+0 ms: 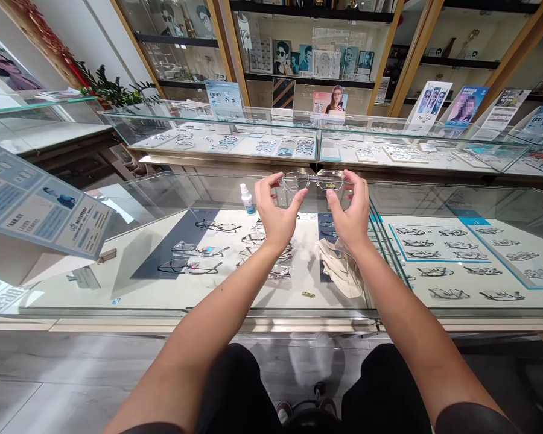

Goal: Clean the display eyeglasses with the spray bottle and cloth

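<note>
Both of my hands hold a pair of thin-rimmed eyeglasses up above the glass display counter. The fingers of my left hand are closed on one end of the frame, with the thumb near the lower edge of its lens. My right hand grips the opposite end, its thumb by the other lens, which carries a yellow printed mark. Under my right wrist lies a crumpled beige cloth on the counter. Left of my left hand stands a small white spray bottle.
Below the counter's glass several pairs of eyeglasses lie in rows, with more in the right section. A tilted blue-and-white sign rises at the left. Behind runs another glass showcase, backed by shelves with framed pictures.
</note>
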Action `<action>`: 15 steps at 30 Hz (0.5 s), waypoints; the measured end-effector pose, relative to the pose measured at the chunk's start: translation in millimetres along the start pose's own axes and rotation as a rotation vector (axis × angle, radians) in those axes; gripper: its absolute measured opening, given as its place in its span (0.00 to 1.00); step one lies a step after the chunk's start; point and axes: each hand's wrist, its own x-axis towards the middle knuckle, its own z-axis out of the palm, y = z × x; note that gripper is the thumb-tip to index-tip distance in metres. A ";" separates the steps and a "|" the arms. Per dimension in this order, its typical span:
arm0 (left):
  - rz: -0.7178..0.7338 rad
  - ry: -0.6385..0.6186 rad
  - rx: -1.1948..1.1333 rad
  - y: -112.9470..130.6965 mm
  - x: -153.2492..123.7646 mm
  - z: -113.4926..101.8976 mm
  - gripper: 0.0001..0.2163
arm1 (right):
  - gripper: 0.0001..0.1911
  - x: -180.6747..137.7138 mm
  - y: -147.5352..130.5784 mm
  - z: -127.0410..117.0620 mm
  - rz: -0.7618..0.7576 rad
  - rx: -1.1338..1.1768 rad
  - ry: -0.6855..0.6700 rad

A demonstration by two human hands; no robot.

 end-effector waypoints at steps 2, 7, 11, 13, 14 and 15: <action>0.019 0.008 0.006 0.4 0.1 -0.3 0.30 | 0.25 -0.5 1.7 0.8 -0.003 0.003 0.002; 0.053 0.028 -0.009 -2.4 0.4 0.7 0.30 | 0.27 -1.2 1.7 1.5 0.014 0.047 -0.003; 0.077 0.048 -0.022 -5.5 2.0 1.1 0.29 | 0.27 0.1 2.8 2.1 0.030 0.155 0.056; 0.111 0.065 -0.009 -6.2 3.3 0.4 0.29 | 0.25 1.7 5.6 2.8 0.061 0.205 0.082; 0.132 0.072 0.002 -6.2 3.9 -0.1 0.29 | 0.24 2.7 7.3 3.1 0.085 0.225 0.083; 0.155 0.078 0.011 -6.2 4.6 -0.7 0.29 | 0.24 3.7 9.1 3.3 0.114 0.247 0.079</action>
